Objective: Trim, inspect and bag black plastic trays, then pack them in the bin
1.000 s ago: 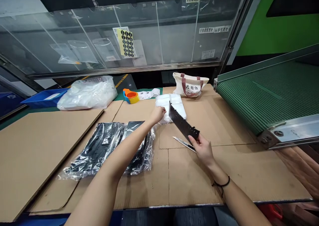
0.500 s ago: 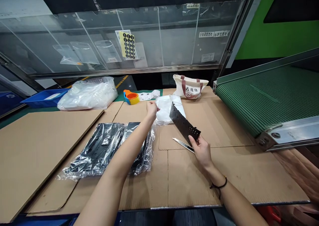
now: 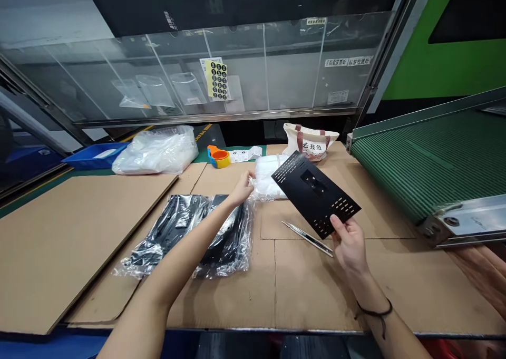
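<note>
The right hand grips a flat black slotted panel above the cardboard-covered counter, toward its right edge, while the left hand, grip unclear, seems to separate white plastic bags, so the next move needs gentle pinching.

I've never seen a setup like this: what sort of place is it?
Most likely a factory workstation: a green conveyor belt at the right, black parts bagged in plastic on the cardboard, and a slotted black panel in the right hand.

Blk panel matt, smooth; clr plast. bags glossy.
</note>
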The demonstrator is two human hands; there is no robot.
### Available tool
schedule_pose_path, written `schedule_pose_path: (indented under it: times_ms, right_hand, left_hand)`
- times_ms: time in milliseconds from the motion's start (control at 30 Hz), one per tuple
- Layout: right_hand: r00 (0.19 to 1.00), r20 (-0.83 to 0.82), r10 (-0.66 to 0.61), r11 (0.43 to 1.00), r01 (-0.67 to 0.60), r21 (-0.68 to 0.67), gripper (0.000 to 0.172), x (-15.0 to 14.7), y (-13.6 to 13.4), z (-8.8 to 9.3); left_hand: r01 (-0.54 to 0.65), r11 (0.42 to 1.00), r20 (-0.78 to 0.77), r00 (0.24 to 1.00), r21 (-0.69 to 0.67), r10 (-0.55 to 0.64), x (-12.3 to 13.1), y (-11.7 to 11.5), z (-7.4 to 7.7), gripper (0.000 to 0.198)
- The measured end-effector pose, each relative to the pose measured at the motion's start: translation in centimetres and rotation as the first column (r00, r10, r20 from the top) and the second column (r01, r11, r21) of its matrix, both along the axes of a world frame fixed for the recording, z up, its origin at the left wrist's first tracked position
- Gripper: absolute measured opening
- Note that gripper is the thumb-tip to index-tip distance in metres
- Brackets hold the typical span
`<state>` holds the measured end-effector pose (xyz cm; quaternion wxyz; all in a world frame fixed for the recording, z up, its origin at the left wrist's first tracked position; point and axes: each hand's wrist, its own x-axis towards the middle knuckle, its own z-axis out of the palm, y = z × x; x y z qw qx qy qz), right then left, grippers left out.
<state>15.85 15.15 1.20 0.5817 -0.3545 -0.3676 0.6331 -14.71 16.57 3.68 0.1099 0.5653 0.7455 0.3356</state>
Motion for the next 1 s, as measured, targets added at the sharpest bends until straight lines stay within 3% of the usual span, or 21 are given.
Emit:
schedule_pose_path:
  times_ms: [67, 133, 267, 433, 567, 800, 1000]
  right_hand:
    - [0.989, -0.075, 0.129, 0.982, -0.138, -0.131, 0.044, 0.9, -1.2, 0.4]
    - [0.956, -0.125, 0.265, 0.923, -0.289, -0.254, 0.041, 1.8, -2.7, 0.3]
    - [0.894, -0.237, 0.380, 0.802, -0.446, -0.398, 0.030, 2.4, -5.7, -1.4]
    - [0.908, -0.336, 0.251, 0.801, -0.390, -0.455, 0.025, 0.5, -7.7, -3.8]
    - [0.930, -0.352, 0.106, 0.830, -0.278, -0.484, 0.024, -0.3, -8.1, -4.4]
    - [0.921, -0.346, 0.178, 0.831, -0.329, -0.449, 0.018, 0.7, -8.6, -4.3]
    - [0.930, -0.346, 0.126, 0.824, -0.292, -0.485, 0.017, 0.4, -8.4, -4.4]
  left_hand:
    - [0.021, 1.000, 0.033, 0.999, 0.014, -0.022, 0.0, -0.1, 0.1, 0.016]
    - [0.037, 0.999, 0.072, 0.997, 0.028, -0.039, 0.1, 0.0, 0.3, 0.006]
    - [0.080, 0.997, 0.130, 0.988, 0.016, -0.081, 1.3, 0.2, 0.8, 0.025]
    - [0.172, 0.983, 0.145, 0.976, -0.071, -0.160, 3.4, -0.6, 1.9, 0.033]
    - [0.198, 0.976, 0.060, 0.979, -0.094, -0.193, 4.2, -1.6, 2.5, 0.035]
    - [0.168, 0.982, -0.072, 0.982, -0.091, -0.175, 4.3, -2.0, 2.1, 0.038]
    - [0.191, 0.972, -0.127, 0.970, -0.139, -0.208, 4.4, -1.7, 2.1, 0.034]
